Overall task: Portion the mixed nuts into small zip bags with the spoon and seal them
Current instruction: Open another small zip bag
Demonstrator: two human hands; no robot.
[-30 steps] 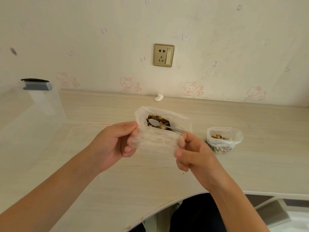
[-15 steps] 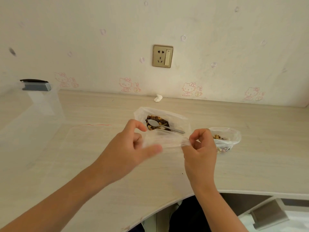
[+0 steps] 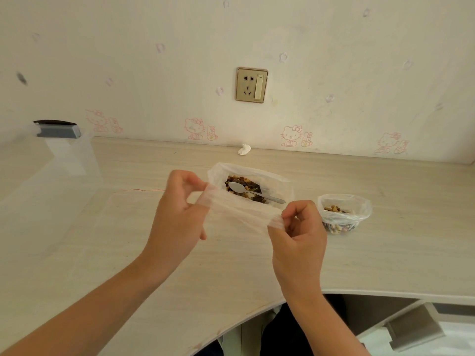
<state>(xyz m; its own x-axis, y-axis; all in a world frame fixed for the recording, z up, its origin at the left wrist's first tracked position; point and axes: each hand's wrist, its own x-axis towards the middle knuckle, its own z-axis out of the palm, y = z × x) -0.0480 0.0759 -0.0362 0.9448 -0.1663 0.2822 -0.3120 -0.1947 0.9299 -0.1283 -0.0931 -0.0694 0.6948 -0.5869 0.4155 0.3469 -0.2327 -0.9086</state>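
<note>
Just past the curved near edge of the desk (image 3: 128, 253), the person's two forearms reached forward. The left hand (image 3: 177, 214) pinched one end of an empty small zip bag (image 3: 239, 214) between thumb and forefinger, and the right hand (image 3: 298, 235) pinched the other end with its remaining fingers curled under. The bag was stretched between them with its long axis running left to right and dipping slightly towards the right hand. It looked to be held a little clear of the desk top, and I could not tell whether its mouth had parted yet. Directly behind it, towards the middle of the desk, sat the large open bag of mixed nuts (image 3: 218, 173). The spoon (image 3: 254, 192) lay in it with the bowl on the nuts and the handle slanting out towards the right and near side, ending just beyond the right hand's knuckles. From that I judged the right hand the nearer one to take the spoon, leaving the left to hold the small bag's mouth open just in front of the nuts. Off to the right, near that hand but apart from it, a filled small bag (image 3: 344, 211) stood with its top open. To the left, a clear bag with a red zip line (image 3: 141, 190) lay flat. A crumpled tissue (image 3: 244, 149) sat at the far edge under the wall socket (image 3: 252, 84).
</note>
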